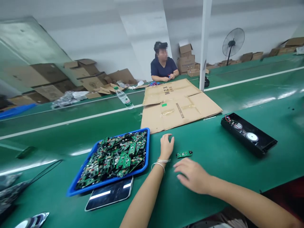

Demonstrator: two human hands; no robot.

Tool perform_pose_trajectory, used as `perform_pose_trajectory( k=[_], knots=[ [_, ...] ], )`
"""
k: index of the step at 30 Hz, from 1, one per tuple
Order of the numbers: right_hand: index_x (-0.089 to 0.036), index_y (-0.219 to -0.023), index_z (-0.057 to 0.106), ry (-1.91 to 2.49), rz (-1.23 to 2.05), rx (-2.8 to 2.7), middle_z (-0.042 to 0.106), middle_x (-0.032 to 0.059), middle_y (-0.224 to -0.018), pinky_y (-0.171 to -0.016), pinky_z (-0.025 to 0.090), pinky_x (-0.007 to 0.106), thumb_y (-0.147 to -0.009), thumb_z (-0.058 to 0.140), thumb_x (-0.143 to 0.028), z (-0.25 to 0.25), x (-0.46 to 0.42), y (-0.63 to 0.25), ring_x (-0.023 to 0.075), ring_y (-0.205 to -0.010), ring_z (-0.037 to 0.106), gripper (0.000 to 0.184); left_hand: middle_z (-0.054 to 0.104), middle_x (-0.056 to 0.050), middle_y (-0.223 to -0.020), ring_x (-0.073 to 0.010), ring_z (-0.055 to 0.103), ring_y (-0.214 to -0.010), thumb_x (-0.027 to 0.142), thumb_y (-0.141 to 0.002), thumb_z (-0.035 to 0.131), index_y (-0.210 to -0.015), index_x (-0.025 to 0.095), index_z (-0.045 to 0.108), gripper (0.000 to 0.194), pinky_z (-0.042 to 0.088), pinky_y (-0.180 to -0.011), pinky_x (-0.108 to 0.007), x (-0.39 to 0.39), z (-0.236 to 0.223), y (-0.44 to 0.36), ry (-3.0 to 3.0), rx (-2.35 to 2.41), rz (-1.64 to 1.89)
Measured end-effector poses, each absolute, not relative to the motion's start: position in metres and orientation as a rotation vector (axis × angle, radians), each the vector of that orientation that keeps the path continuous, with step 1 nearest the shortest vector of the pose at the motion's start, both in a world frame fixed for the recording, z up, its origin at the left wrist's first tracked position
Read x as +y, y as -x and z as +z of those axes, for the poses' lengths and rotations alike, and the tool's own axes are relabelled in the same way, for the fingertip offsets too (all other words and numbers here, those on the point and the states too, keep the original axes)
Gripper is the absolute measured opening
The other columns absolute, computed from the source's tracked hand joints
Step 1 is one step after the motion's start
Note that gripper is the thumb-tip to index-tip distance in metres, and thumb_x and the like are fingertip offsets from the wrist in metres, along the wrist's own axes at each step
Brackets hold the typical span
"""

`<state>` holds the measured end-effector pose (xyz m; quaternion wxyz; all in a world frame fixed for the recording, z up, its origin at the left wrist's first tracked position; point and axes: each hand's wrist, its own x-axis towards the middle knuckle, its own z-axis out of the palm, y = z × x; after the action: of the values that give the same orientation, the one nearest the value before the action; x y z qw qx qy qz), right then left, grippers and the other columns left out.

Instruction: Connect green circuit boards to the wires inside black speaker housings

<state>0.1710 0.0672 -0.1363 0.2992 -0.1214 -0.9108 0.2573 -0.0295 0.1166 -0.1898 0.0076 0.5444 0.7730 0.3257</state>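
Observation:
A small green circuit board (184, 154) lies on the green table between and just beyond my hands. My left hand (167, 146) is open, with thumb and fingers apart and nothing seen in it; white bands circle its wrist. Nearer to me, my right hand (193, 175) hovers over or rests on the table, its fingers apart and slightly bent, and it looks to hold nothing. To the left of my left hand stands a blue tray (148, 148) heaped with green circuit boards (114, 158).
A phone (110, 193) lies partly under the tray's near edge. Flattened cardboard (175, 103) covers the table ahead, with a water bottle (123, 98) beside it. At right sits a black casing (248, 133) with round white parts. A person (163, 66) sits opposite, near a white post (204, 47).

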Motion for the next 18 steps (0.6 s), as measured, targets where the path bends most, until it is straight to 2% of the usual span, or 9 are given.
perform_pose_trajectory(
  k=[3, 5, 7, 9, 12, 14, 16, 18],
  knots=[
    [-0.017, -0.093, 0.059, -0.117, 0.633, -2.496, 0.060, 0.0046, -0.109, -0.090, 0.044, 0.026, -0.083, 0.051, -0.022, -0.125, 0.041, -0.121, 0.0140, -0.100, 0.052, 0.013, 0.046, -0.025, -0.125, -0.0327, 0.038, -0.123, 0.025, -0.086, 0.044, -0.118, 0.003, 0.048, 0.039, 0.031, -0.102, -0.049, 0.140, -0.184, 0.050, -1.460, 2.750, 1.027],
    [-0.018, -0.089, 0.059, -0.233, 0.576, -2.508, 0.060, 0.0028, -0.108, -0.088, 0.044, 0.027, -0.082, 0.054, -0.027, -0.120, 0.028, -0.102, 0.0147, -0.098, 0.052, 0.013, 0.033, -0.031, -0.134, -0.0368, 0.026, -0.131, 0.025, -0.086, 0.043, -0.127, -0.002, 0.040, 0.049, 0.027, -0.103, -0.054, 0.149, -0.184, 0.058, -1.329, 2.906, 0.990],
    [-0.018, -0.086, 0.060, -0.216, 0.589, -2.489, 0.060, 0.0023, -0.104, -0.080, 0.045, 0.025, -0.079, 0.057, -0.030, -0.115, 0.026, -0.094, 0.0145, -0.091, 0.053, 0.014, 0.032, -0.032, -0.136, -0.0398, 0.017, -0.134, 0.027, -0.085, 0.044, -0.128, -0.003, 0.040, 0.053, 0.024, -0.102, -0.058, 0.154, -0.187, 0.061, -1.256, 2.994, 0.907],
    [-0.018, -0.087, 0.060, -0.239, 0.688, -2.491, 0.059, 0.0020, -0.099, -0.070, 0.045, 0.020, -0.079, 0.058, -0.031, -0.106, 0.036, -0.093, 0.0123, -0.084, 0.054, 0.015, 0.036, -0.032, -0.135, -0.0424, 0.012, -0.134, 0.031, -0.084, 0.046, -0.124, -0.002, 0.047, 0.051, 0.023, -0.099, -0.064, 0.159, -0.193, 0.062, -1.209, 3.043, 0.808],
    [-0.016, -0.088, 0.058, -0.431, 0.985, -2.564, 0.057, -0.0008, -0.085, -0.063, 0.042, 0.013, -0.081, 0.060, -0.027, -0.088, 0.060, -0.097, 0.0084, -0.077, 0.054, 0.013, 0.040, -0.030, -0.133, -0.0401, 0.019, -0.134, 0.034, -0.086, 0.044, -0.122, 0.001, 0.050, 0.049, 0.021, -0.099, -0.065, 0.166, -0.200, 0.065, -1.189, 3.060, 0.679],
    [-0.014, -0.086, 0.056, -0.554, 1.180, -2.601, 0.055, -0.0027, -0.077, -0.063, 0.042, 0.010, -0.078, 0.062, -0.015, -0.077, 0.074, -0.099, 0.0069, -0.073, 0.053, 0.010, 0.042, -0.028, -0.133, -0.0363, 0.027, -0.132, 0.033, -0.087, 0.040, -0.125, 0.001, 0.048, 0.050, 0.021, -0.101, -0.063, 0.168, -0.201, 0.067, -1.199, 3.051, 0.613],
    [-0.011, -0.085, 0.056, -0.605, 1.278, -2.627, 0.052, -0.0033, -0.073, -0.062, 0.042, 0.010, -0.071, 0.061, -0.002, -0.071, 0.081, -0.099, 0.0067, -0.070, 0.051, 0.018, 0.042, -0.028, -0.134, -0.0348, 0.031, -0.130, 0.033, -0.088, 0.038, -0.126, 0.002, 0.047, 0.050, 0.021, -0.102, -0.062, 0.169, -0.202, 0.068, -1.202, 3.050, 0.564],
    [-0.011, -0.086, 0.055, -0.603, 1.325, -2.643, 0.050, -0.0035, -0.071, -0.060, 0.042, 0.010, -0.068, 0.059, 0.003, -0.070, 0.082, -0.099, 0.0067, -0.066, 0.050, 0.023, 0.041, -0.028, -0.134, -0.0349, 0.031, -0.130, 0.034, -0.088, 0.037, -0.126, 0.002, 0.047, 0.050, 0.021, -0.101, -0.062, 0.168, -0.202, 0.070, -1.205, 3.054, 0.528]
  ],
)
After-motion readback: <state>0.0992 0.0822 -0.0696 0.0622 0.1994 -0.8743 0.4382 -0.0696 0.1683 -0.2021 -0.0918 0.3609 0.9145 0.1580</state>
